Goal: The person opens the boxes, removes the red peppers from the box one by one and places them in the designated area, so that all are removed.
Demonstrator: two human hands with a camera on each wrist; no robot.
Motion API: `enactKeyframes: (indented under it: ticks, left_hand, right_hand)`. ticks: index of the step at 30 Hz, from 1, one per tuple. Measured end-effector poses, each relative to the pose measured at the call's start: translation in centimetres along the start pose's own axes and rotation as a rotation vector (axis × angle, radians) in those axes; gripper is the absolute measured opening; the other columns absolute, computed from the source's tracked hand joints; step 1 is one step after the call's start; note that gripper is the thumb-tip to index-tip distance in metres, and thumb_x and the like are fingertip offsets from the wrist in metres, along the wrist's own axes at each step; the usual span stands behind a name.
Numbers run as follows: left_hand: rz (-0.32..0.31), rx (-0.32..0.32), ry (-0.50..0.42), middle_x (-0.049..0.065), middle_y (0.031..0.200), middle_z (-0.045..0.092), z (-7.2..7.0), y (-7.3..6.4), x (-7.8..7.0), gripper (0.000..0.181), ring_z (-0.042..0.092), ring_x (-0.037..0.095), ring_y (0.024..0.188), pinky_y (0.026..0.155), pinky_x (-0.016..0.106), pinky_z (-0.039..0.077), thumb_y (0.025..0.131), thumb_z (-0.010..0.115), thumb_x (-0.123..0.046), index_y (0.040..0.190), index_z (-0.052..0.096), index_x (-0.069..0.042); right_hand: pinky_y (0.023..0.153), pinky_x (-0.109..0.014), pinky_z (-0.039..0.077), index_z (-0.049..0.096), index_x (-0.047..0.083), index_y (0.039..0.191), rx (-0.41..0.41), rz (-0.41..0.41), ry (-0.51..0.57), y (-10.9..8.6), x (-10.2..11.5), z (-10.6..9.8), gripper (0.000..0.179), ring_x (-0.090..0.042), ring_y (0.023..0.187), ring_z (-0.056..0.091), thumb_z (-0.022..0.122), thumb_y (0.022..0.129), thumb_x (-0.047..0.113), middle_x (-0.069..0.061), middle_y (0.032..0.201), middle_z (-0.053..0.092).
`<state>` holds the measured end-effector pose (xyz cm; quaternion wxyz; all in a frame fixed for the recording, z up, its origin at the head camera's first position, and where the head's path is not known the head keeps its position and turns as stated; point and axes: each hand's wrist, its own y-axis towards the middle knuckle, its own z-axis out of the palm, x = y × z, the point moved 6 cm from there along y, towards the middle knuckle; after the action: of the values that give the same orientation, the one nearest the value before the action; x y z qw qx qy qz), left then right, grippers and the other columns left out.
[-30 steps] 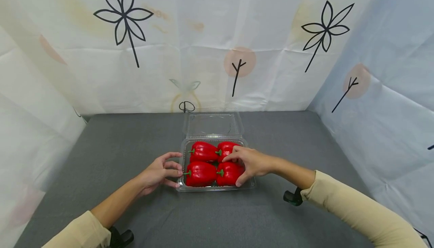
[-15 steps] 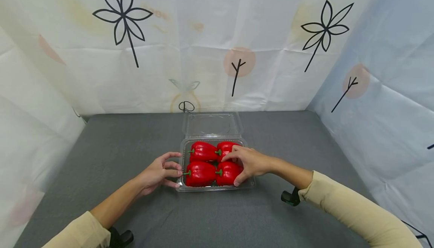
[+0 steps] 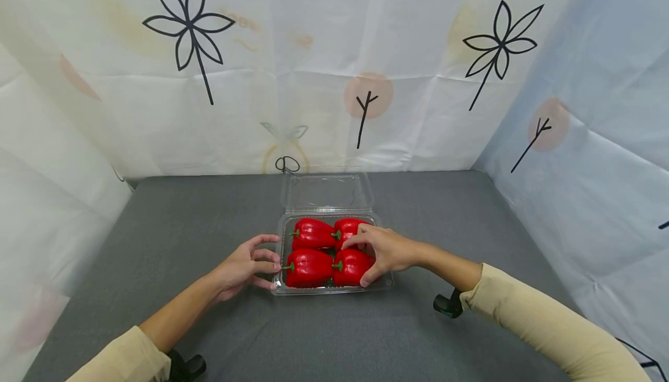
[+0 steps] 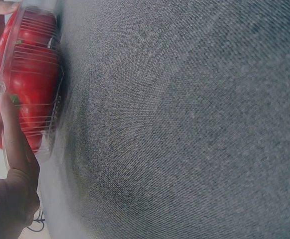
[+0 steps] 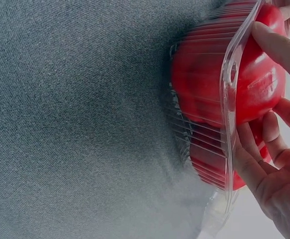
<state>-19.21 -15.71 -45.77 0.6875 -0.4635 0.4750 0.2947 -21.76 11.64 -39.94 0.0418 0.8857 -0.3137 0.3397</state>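
In the head view a clear plastic clamshell box (image 3: 334, 291) holds red bell peppers in two rows. My right hand (image 3: 392, 248) grips the front right bell pepper (image 3: 352, 269). Its thumb lies on the near side, and its fingers reach between this pepper and the back right bell pepper (image 3: 345, 228), partly covering both. At the box's left rim, the fingers of my left hand (image 3: 237, 269) are spread and fairly straight. The left wrist view has its thumb (image 4: 18, 139) along the rim. The front left bell pepper (image 3: 309, 269) and back left bell pepper (image 3: 313, 233) sit side-on, green stems pointing left.
The box's transparent lid (image 3: 329, 190) stands hinged back behind it. Grey cloth (image 3: 219, 208) covers the table. White fabric (image 3: 313, 51) with printed plants hangs behind and along the sides. A black wrist device (image 3: 448, 303) sits by the right cuff, another (image 3: 185, 366) by the left.
My right hand and forearm have shifted very slightly left, the front right bell pepper barely with them. The left hand keeps its place at the box rim.
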Motion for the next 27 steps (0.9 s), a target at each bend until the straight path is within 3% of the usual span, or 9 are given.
enactKeyframes:
  ticks: [13, 27]
  left_hand:
    - [-0.006, -0.003, 0.0, 0.012, 0.101, 0.061, -0.01, -0.03, 0.02, 0.069, 0.065, 0.023, 0.087, 0.074, 0.046, 0.061, 0.092, 0.069, -0.005, 0.148, 0.028, -0.003]
    - [-0.009, -0.002, -0.002, 0.011, 0.1, 0.06, 0.16, -0.15, -0.18, 0.068, 0.064, 0.023, 0.087, 0.076, 0.047, 0.061, 0.093, 0.068, -0.005, 0.148, 0.028, -0.003]
  right_hand:
    - [0.069, -0.027, 0.047, 0.064, 0.016, 0.13, -0.045, -0.029, -0.021, -0.2, -0.4, 0.15, 0.061, -0.019, 0.092, 0.05, 0.087, 0.074, 0.027, 0.0, 0.1, 0.048]
    - [0.072, -0.029, 0.055, 0.064, 0.015, 0.131, -0.075, -0.03, 0.088, -0.52, -0.74, -0.13, 0.061, -0.017, 0.095, 0.051, 0.084, 0.074, 0.024, 0.001, 0.107, 0.049]
